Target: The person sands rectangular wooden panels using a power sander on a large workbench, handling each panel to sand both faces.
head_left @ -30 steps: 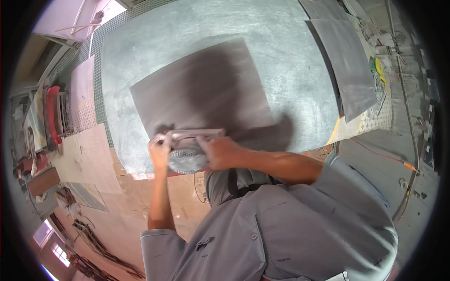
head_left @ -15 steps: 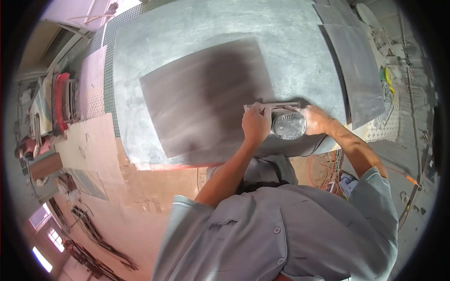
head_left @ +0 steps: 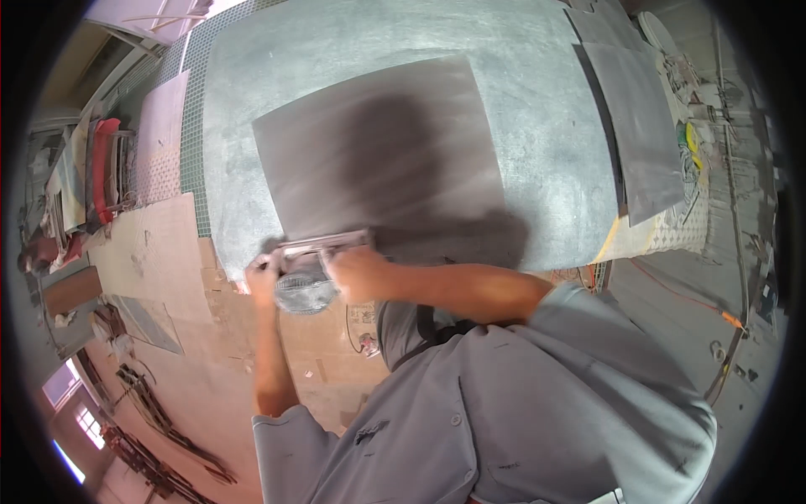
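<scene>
A dusty power sander [head_left: 306, 294], with a rounded, ribbed grey housing and a long flat base, rests at the near left edge of a thin dark grey sheet [head_left: 311, 160]. My left hand [head_left: 262, 275] is closed round its left end. Across from it, my right hand [head_left: 363, 274] grips the right end, that forearm reaching over to the left. The sheet lies on a pale blue-green tabletop [head_left: 550, 143], and shadows fall over its middle and near right part. My fingers hide some of the sander's base.
More dark sheets [head_left: 634, 126] lie along the table's right side. Pale panels [head_left: 151, 239] and a red object [head_left: 105, 172] are at the left. An orange cable with a connector [head_left: 732, 320] runs over the floor at the right.
Both hands have carried the sander left, from the sheet's near right corner to its near left edge. My body has leaned left, and the right arm now stretches across.
</scene>
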Demonstrator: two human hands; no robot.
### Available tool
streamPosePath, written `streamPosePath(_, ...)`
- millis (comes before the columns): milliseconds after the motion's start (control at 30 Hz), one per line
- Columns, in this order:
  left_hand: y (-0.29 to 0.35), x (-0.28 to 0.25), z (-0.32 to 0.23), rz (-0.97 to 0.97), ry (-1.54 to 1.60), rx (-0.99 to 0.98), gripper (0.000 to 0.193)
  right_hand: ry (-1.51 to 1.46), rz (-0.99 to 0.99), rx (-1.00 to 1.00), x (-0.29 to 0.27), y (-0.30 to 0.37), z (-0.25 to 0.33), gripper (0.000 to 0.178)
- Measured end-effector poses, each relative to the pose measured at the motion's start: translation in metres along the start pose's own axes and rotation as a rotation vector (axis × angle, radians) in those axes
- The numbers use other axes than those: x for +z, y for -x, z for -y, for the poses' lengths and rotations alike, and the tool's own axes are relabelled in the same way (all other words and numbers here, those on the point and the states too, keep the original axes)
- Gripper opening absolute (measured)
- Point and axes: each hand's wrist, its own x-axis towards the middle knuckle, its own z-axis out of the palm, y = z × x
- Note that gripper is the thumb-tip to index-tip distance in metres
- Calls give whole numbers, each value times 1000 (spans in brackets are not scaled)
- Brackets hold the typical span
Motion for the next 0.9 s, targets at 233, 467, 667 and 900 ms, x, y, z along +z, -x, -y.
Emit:
streamPosePath(233,-27,-48,9,-13,-65,-61,35,-80,150,93,9,-42,33,27)
streamPosePath(467,15,110,-71,102,-185,230,31,42,143,365,-91,73,-20,94)
streamPosePath(667,44,285,-114,188,-289,407,41,72,24,385,-197,205,-79,95)
streamPosePath(900,102,462,-137,371,137,479,41,-75,-378,487,-263,367,-142,43)
